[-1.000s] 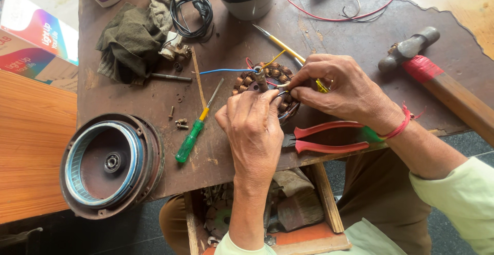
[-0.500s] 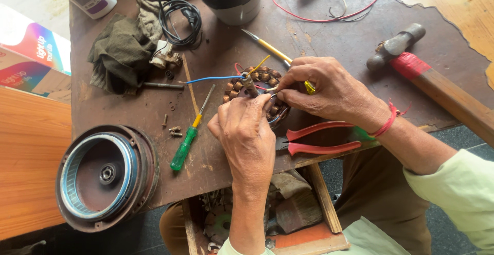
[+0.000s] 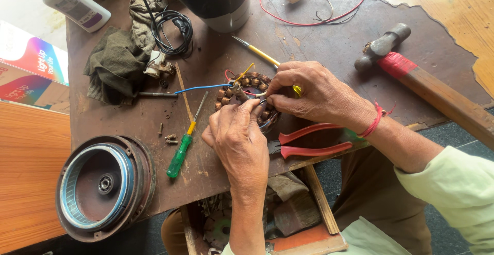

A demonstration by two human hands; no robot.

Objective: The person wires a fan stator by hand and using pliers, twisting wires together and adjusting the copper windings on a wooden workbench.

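Note:
A round stator with copper coils (image 3: 246, 88) lies on the brown worktable (image 3: 319, 39), mostly covered by my hands. My left hand (image 3: 239, 139) pinches thin wires at the stator's middle with fingertips pointing away from me. My right hand (image 3: 314, 93) comes in from the right and grips the same small bundle of wires close to the left fingertips. A blue wire (image 3: 198, 88) runs left from the coils, and a short yellow wire (image 3: 245, 72) sticks up. What sits between the fingertips is too small to tell.
Red-handled pliers (image 3: 314, 141) lie just under my right wrist. A green-handled screwdriver (image 3: 184, 144) and loose screws (image 3: 169, 137) lie left. A round motor housing (image 3: 103, 185) sits at lower left, a hammer (image 3: 411, 77) at right, a rag (image 3: 118, 62), black cable (image 3: 172, 31) and bottle (image 3: 72, 3) behind.
Both hands stay on the stator wires with small finger shifts. The view has drifted, so everything sits slightly lower and to the right in the frame.

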